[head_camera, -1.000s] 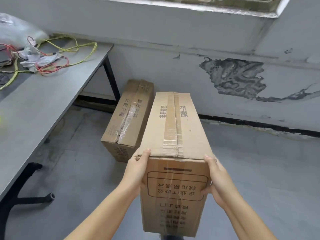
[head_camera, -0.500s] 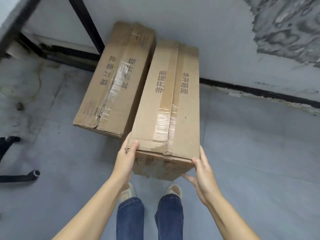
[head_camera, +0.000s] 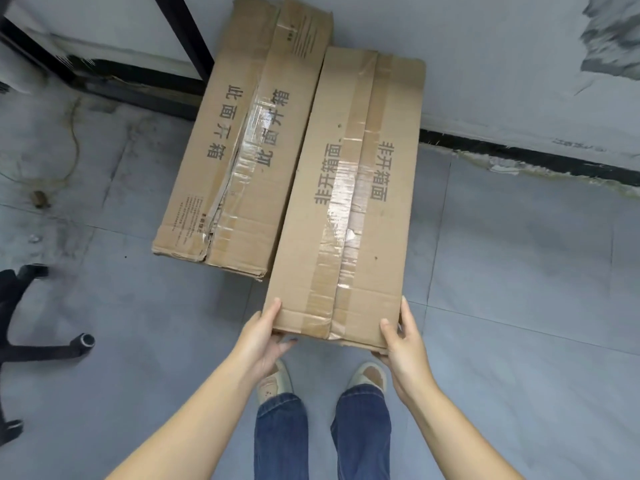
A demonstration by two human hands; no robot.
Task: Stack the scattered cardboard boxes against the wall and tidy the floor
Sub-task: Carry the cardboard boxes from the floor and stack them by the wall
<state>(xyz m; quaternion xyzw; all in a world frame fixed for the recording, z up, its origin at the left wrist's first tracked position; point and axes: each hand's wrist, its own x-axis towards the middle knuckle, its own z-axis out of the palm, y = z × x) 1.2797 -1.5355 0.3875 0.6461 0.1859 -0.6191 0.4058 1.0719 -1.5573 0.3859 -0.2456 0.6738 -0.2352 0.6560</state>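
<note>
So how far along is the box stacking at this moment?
Done: one taped box lies with its far end at the wall. In hand: the left hand and right hand grip the second box beside it. Left: letting go; other boxes are out of view.

Grey tile floor (head_camera: 519, 306), peeling wall (head_camera: 502, 64).

A second ago we carried the right box (head_camera: 349, 188) in the air, away from the wall (head_camera: 502, 64), with its printed end face toward us. Now it lies low beside the left box (head_camera: 242, 140), its far end at the wall. Our left hand (head_camera: 263, 336) and right hand (head_camera: 403, 336) have moved from its upper edge to its near bottom corners. Our feet have come into view.
</note>
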